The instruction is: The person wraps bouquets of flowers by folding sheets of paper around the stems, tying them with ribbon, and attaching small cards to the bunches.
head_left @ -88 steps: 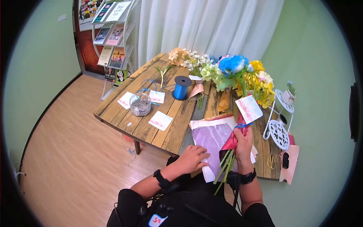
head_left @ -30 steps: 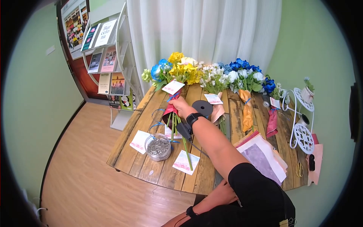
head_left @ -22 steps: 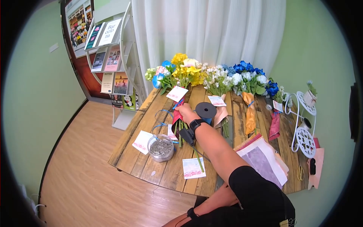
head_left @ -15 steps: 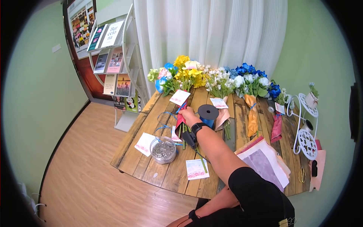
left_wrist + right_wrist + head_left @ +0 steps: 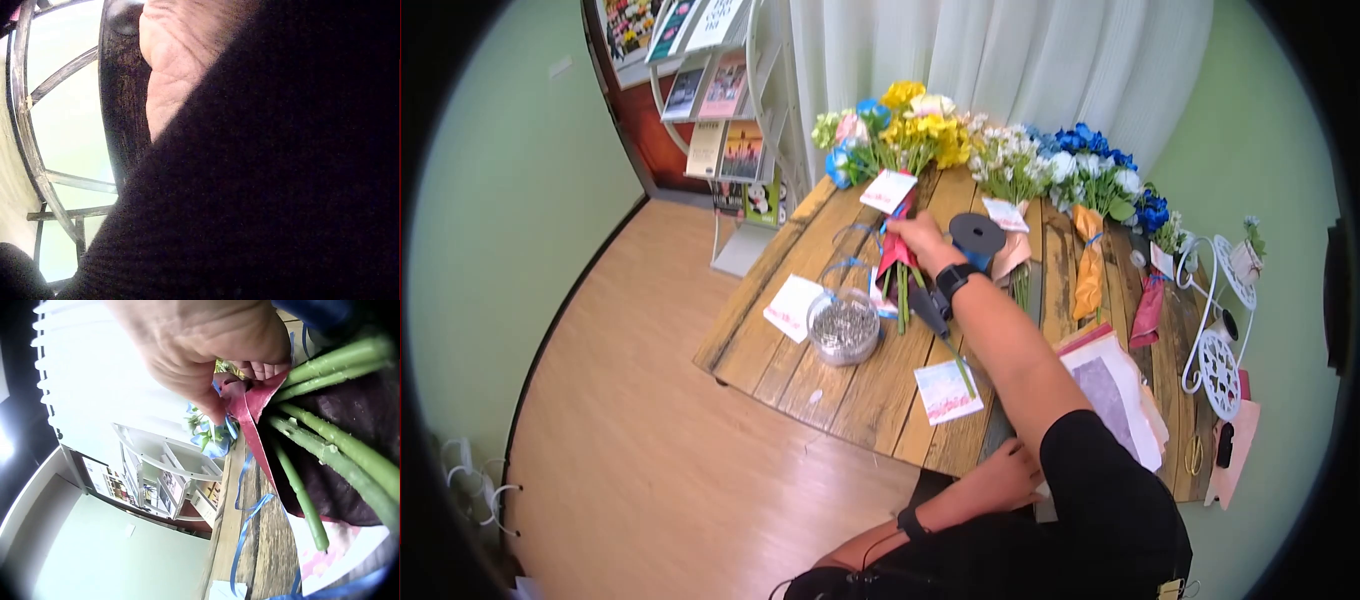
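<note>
My right hand [image 5: 918, 236] reaches across to the left side of the table and grips a bouquet [image 5: 894, 262] round its red wrapper. Its yellow, blue and pink flowers [image 5: 900, 130] lie at the back edge, and a printed card [image 5: 888, 191] sits above the hand. In the right wrist view, thumb and fingers close round the red wrapper [image 5: 250, 403], and cut green stems [image 5: 337, 444] stick out of its open end. My left hand [image 5: 1000, 478] is low at the table's front edge, its fingertips partly hidden by the right sleeve; the left wrist view shows mostly dark cloth.
A blue ribbon spool [image 5: 978, 238] stands right beside my right hand. Nearer are a clear tub of small metal pieces [image 5: 844, 328] and loose cards [image 5: 949, 391]. Other wrapped bouquets [image 5: 1088, 262], stacked wrapping paper [image 5: 1135, 400] and a white metal stand [image 5: 1220, 372] occupy the right side.
Since the oldest frame my right hand has carried the bouquet from near my body to the table's back left. The left hand has left the wrapping paper. Lately the head view has shifted slightly.
</note>
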